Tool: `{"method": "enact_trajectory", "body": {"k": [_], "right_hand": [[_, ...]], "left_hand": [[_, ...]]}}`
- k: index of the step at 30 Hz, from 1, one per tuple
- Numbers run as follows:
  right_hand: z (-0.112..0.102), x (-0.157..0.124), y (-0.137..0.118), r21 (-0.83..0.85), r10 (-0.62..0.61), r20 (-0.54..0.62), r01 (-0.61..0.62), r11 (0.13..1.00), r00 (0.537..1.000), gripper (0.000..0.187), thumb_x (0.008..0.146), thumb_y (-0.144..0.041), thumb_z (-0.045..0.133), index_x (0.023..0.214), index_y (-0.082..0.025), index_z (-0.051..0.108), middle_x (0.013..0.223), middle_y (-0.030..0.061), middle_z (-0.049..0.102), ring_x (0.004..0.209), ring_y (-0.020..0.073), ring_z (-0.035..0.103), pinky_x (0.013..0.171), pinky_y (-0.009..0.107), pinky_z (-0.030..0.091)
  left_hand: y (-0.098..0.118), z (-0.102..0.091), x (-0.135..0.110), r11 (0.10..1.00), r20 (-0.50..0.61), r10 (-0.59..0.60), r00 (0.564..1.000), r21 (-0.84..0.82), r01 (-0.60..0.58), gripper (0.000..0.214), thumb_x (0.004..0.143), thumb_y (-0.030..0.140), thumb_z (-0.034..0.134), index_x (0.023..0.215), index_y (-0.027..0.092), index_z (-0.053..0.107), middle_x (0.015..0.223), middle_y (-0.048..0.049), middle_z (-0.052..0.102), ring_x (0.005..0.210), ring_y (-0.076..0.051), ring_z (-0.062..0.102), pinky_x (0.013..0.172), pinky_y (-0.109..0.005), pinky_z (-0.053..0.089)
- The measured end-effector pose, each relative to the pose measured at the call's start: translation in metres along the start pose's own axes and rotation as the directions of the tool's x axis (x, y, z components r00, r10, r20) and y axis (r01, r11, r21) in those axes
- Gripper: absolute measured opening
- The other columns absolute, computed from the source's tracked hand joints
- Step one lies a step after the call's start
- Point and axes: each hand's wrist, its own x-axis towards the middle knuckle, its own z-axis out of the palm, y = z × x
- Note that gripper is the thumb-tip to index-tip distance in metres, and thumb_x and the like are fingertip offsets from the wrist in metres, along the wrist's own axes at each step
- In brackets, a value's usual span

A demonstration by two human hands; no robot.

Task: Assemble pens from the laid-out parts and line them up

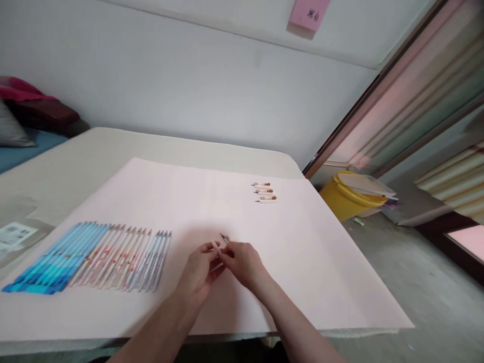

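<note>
My left hand (200, 267) is closed, thumb and fingers pinching a small slim white pen part (216, 246) just above the table. The fingertips of my right hand (242, 261) meet it at the lower end of that part, also pinched shut. Past my right fingers sticks out a dark-tipped pen piece (224, 236); whether it is held or lies on the sheet I cannot tell. To the left lies a row of decorated pens: blue ones (62, 252), pinkish ones (109, 257) and greyish clear ones (157, 261). Three short pen pieces (263, 191) with pointed tips lie farther off at the right.
A pale pink sheet (321, 272) covers much of the table (113, 143). A clear plastic bag with a label (17, 234) lies at the left edge. Beyond the right side, a yellow bin (340, 194) stands on the floor. A white wall (189, 80) rises behind.
</note>
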Motion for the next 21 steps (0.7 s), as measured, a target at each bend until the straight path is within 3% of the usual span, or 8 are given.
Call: {"method": "enact_trajectory", "body": {"k": [2,5,8,12,17,21], "right_hand": [[-0.008,0.0,0.009,0.005,0.011,-0.041,-0.011,1.0,0.999,0.02,0.085,-0.031,0.047,0.078,-0.023,0.063,0.077,0.0003,0.067,0.069,0.0129,0.059,0.055,0.02,0.034],[-0.023,-0.002,0.024,-0.134,0.119,-0.105,-0.133,0.982,0.987,0.017,0.084,-0.023,0.045,0.079,-0.023,0.061,0.074,0.0014,0.066,0.067,0.0147,0.058,0.053,0.022,0.03],[-0.028,-0.005,0.03,-0.273,0.192,-0.054,-0.199,0.941,0.98,0.013,0.082,-0.022,0.046,0.08,-0.022,0.059,0.072,0.0032,0.065,0.065,0.0179,0.059,0.051,0.024,0.029],[-0.016,-0.01,0.02,-0.355,0.147,0.02,-0.13,0.926,0.989,0.015,0.082,-0.016,0.045,0.091,-0.022,0.055,0.075,0.0055,0.065,0.07,0.0221,0.063,0.055,0.027,0.035],[0.005,-0.013,0.004,-0.413,0.073,0.018,-0.059,0.909,0.997,0.026,0.08,-0.003,0.038,0.099,-0.017,0.051,0.082,0.0098,0.065,0.075,0.0235,0.065,0.06,0.03,0.04],[0.009,-0.016,-0.002,-0.405,0.028,0.022,-0.017,0.914,0.999,0.031,0.076,-0.001,0.04,0.103,-0.015,0.05,0.082,0.0097,0.065,0.074,0.0229,0.064,0.059,0.029,0.04]], "left_hand": [[0.006,-0.001,0.001,1.0,-0.05,0.022,0.999,-0.015,-0.023,0.017,0.075,0.011,0.059,0.091,0.016,0.056,0.086,-0.0083,0.065,0.071,-0.013,0.064,0.066,-0.026,0.049],[0.021,-0.005,0.002,0.997,-0.081,0.064,0.995,-0.042,-0.068,0.017,0.077,0.008,0.056,0.092,0.015,0.057,0.085,-0.0095,0.064,0.071,-0.014,0.064,0.066,-0.028,0.051],[0.035,-0.012,0.004,0.991,-0.092,0.109,0.99,-0.07,-0.116,0.017,0.077,0.005,0.055,0.091,0.014,0.057,0.086,-0.0104,0.064,0.072,-0.015,0.065,0.066,-0.029,0.053],[0.047,-0.02,0.007,0.985,-0.094,0.133,0.987,-0.102,-0.142,0.014,0.077,0.005,0.054,0.088,0.013,0.058,0.086,-0.0099,0.064,0.074,-0.015,0.065,0.064,-0.028,0.054],[0.055,-0.027,0.01,0.975,-0.096,0.163,0.982,-0.138,-0.176,0.012,0.077,0.005,0.055,0.085,0.012,0.06,0.086,-0.0096,0.064,0.075,-0.015,0.064,0.064,-0.026,0.055],[0.061,-0.031,0.011,0.972,-0.116,0.163,0.98,-0.153,-0.179,0.011,0.078,0.006,0.054,0.086,0.012,0.06,0.087,-0.0101,0.064,0.076,-0.015,0.064,0.062,-0.025,0.054]]}}
